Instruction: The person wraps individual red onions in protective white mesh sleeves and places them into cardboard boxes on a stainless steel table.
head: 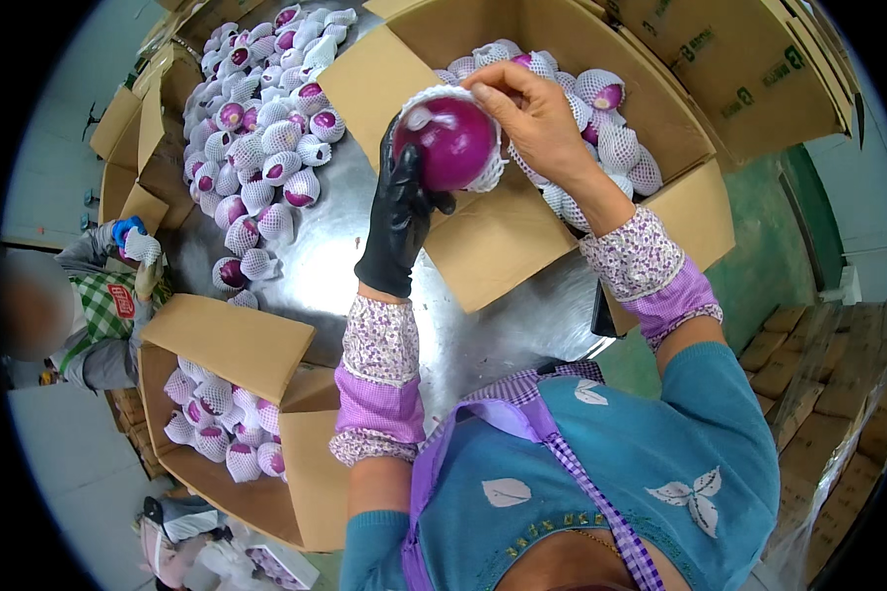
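My left hand (403, 214), in a black glove, holds up a glossy round purple fruit or vegetable (451, 148). What looks like a twist of clear film shows on its upper side. A white foam net sleeve (491, 173) wraps its rim and underside, leaving the face towards me bare. My bare right hand (536, 122) pinches the sleeve's upper right edge between thumb and fingertips. Under both hands stands a cardboard box (503, 236) with its flaps spread. Several net-wrapped purple pieces (617, 148) fill part of that box, and my right forearm hides some of them.
A large heap of net-wrapped pieces (266, 133) lies on the metal table (325, 244). Another open box (222, 506) with wrapped pieces stands at lower left. A co-worker (111, 295) at left holds a wrapped piece. Stacked cartons (820, 384) stand at right.
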Available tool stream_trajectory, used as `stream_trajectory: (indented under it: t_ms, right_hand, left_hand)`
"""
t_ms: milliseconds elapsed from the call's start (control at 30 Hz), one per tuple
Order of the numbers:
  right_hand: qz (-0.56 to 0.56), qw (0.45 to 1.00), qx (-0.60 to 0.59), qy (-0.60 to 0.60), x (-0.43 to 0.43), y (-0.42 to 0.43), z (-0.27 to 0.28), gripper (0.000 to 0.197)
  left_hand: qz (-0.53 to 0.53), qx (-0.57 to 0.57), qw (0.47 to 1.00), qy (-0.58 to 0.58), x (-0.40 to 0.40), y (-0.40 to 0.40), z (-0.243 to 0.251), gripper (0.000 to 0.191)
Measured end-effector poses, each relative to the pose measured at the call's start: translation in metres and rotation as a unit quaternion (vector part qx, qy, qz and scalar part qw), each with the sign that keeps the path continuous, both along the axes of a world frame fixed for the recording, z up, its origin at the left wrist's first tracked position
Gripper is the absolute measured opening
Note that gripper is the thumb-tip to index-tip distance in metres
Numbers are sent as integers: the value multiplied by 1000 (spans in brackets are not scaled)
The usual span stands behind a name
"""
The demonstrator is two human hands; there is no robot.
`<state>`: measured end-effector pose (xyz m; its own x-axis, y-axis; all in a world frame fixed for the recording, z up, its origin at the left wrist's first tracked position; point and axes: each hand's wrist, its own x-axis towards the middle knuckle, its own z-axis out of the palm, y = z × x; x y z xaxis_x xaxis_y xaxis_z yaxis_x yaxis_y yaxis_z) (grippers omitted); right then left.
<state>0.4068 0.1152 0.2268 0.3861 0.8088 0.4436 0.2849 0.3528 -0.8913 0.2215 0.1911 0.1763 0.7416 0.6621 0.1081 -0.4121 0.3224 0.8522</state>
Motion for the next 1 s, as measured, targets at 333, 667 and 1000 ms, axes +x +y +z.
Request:
stream_trajectory:
  t_ms: [333,667,1000]
  right_hand:
    - [41,996,54,52,0,-2,4,24]
    - [117,992,-37,-8,-6,-2,5,79]
    - [235,937,1,259,4,-1,2,65]
  left_hand:
    - [153,161,973,63,8,-7,27,85]
    - [208,380,896,95,7,-5,36,101]
    - [174,102,979,40,3,8,33,11]
